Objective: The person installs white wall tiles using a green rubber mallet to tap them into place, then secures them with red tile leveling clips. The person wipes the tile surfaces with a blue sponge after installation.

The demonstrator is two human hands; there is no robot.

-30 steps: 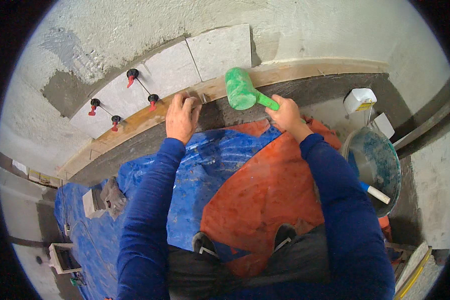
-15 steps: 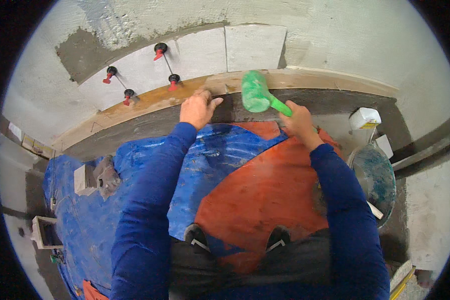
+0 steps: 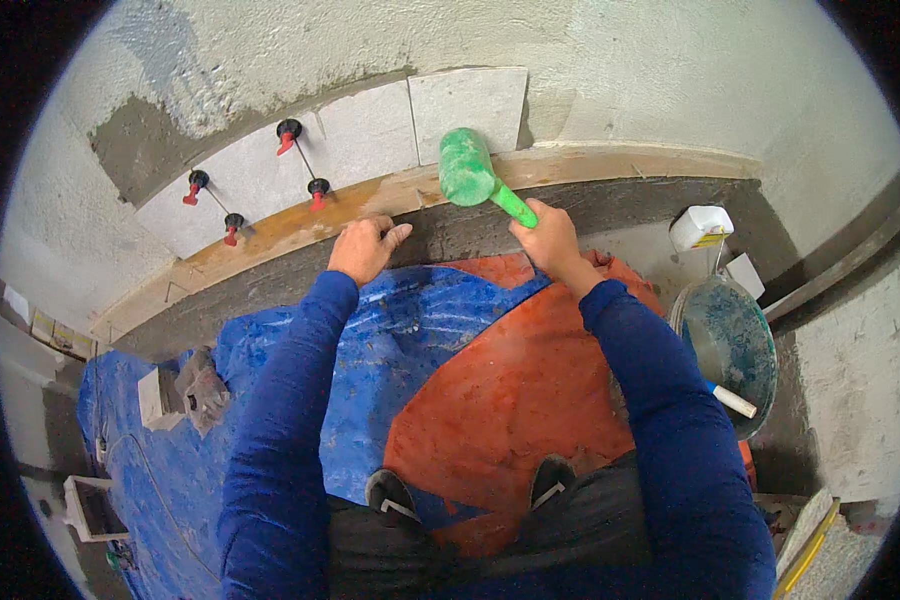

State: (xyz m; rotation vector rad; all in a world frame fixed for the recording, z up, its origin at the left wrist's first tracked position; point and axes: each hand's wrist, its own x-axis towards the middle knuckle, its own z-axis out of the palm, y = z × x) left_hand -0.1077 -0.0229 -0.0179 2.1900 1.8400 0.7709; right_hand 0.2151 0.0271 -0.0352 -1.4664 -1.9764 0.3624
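Likely tapping step: right hand (image 3: 550,245) grips mallet (image 3: 467,168) near lower edge of tile (image 3: 475,98); left hand's (image 3: 364,250) grip unclear. Next calls for measured force.

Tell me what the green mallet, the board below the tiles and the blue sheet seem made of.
Green mallet: probably a rubber head, matte with pale smears; its smooth, brighter handle may be plastic. Board: likely wood, unevenly brown with a dull, stained face. Blue sheet: looks like plastic tarpaulin, given its creases and glossy highlights.
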